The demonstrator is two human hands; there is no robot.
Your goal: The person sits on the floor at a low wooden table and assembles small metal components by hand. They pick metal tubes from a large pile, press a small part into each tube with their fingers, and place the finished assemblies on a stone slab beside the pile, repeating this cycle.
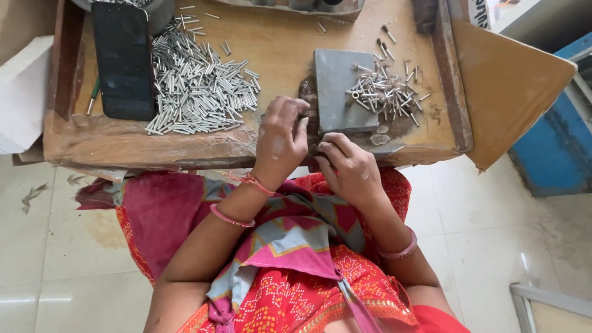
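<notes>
step: working a small part at grey block [336,92] near edge | left hand [282,139] curled, contents unclear | right hand [348,166] pinched, can't tell | tube pile [197,86] at 10 o'clock, finished pins [385,92] at 1 | next: needs a fresh tube, I'd judge

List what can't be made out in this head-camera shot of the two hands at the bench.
- Whatever the left hand and right hand hold: fingers curl over it, head view.
- The dark fixture beside the grey block: the left hand hides most of it.
- The metal container and tray at the top: cut off by the frame edge.
- Single pieces in the small pin heap: too small to tell apart.
</notes>
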